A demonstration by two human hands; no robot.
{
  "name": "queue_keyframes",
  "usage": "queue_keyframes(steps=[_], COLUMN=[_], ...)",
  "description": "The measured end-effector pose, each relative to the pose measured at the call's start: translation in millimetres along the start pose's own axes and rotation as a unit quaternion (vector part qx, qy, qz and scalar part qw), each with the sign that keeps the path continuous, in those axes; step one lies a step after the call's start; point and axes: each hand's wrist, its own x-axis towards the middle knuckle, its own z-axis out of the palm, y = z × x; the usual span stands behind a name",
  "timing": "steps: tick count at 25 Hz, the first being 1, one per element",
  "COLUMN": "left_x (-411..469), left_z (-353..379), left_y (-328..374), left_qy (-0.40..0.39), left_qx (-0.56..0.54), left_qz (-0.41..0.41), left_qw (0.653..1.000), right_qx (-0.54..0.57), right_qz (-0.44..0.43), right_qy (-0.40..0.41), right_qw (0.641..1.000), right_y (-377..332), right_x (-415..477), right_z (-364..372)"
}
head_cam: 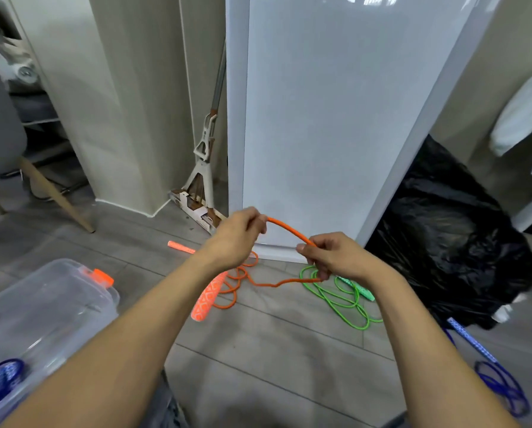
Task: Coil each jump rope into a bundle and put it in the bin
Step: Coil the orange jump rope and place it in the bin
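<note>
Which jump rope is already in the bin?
A blue jump rope, coiled inside the clear bin at lower left. The orange, green and another blue rope remain outside.

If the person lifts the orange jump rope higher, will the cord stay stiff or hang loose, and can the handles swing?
The orange jump rope is probably floppy: its cord only arcs between the left hand and right hand, then sags in loose curls on the floor. The orange handle hanging below would likely swing. The green jump rope touches it, so it may drag.

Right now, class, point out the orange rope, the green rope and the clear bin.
orange rope (289, 229), head view, span between the hands
green rope (345, 301), head view, tangled loops on floor
clear bin (42, 304), head view, lid
</note>
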Motion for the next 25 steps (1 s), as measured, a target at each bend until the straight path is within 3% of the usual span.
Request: queue_keyframes(steps=[3, 6, 7, 8, 9, 10, 11, 13, 15, 17, 19, 21, 23, 25], left_x=[11, 7, 4, 2, 0, -1, -1, 0, 1, 8, 21, 28, 30, 25], left_z=[-13, -15, -14, -11, -7, -3, 0, 2, 0, -3, -9, -15, -14, -9], left_y=[-17, -8, -3, 3, 7, 11, 13, 15, 14, 3, -20, -38, -41, -29], left_qy=[0.084, 0.020, -0.026, -0.072, -0.108, -0.133, -0.143, -0.128, -0.082, 0.037, 0.169, 0.238, 0.233, 0.163], left_qx=[-0.135, -0.278, -0.306, -0.317, -0.323, -0.331, -0.343, -0.358, -0.330, -0.297, -0.293, -0.294, -0.293, -0.335], left_qz=[-0.098, -0.141, -0.145, -0.147, -0.146, -0.145, -0.147, -0.150, -0.130, -0.141, -0.201, -0.239, -0.251, -0.262], left_qw=[0.982, 0.950, 0.941, 0.934, 0.929, 0.923, 0.917, 0.913, 0.931, 0.944, 0.919, 0.894, 0.893, 0.890], right_qx=[-0.162, -0.420, -0.416, -0.342, -0.216, -0.075, 0.032, 0.116, 0.121, 0.148, 0.151, 0.048, -0.116, -0.173], right_qz=[0.125, 0.214, 0.188, 0.123, 0.045, -0.028, -0.078, -0.095, -0.072, -0.039, -0.001, 0.032, 0.060, 0.072], right_qy=[-0.037, -0.105, -0.092, -0.062, -0.029, -0.007, 0.009, 0.021, 0.013, 0.007, 0.025, 0.082, 0.169, 0.261], right_qw=[0.978, 0.876, 0.885, 0.930, 0.975, 0.997, 0.996, 0.988, 0.990, 0.988, 0.988, 0.995, 0.977, 0.947], right_y=[31, 34, 27, 16, 5, -5, -16, -30, -30, -22, -13, -8, -6, -8], right_x=[0, -10, -10, -10, -7, -2, 3, 8, 8, 5, 2, -1, -2, -2], right_z=[-22, -26, -20, -11, 0, 11, 21, 30, 28, 18, 3, -11, -18, -15])
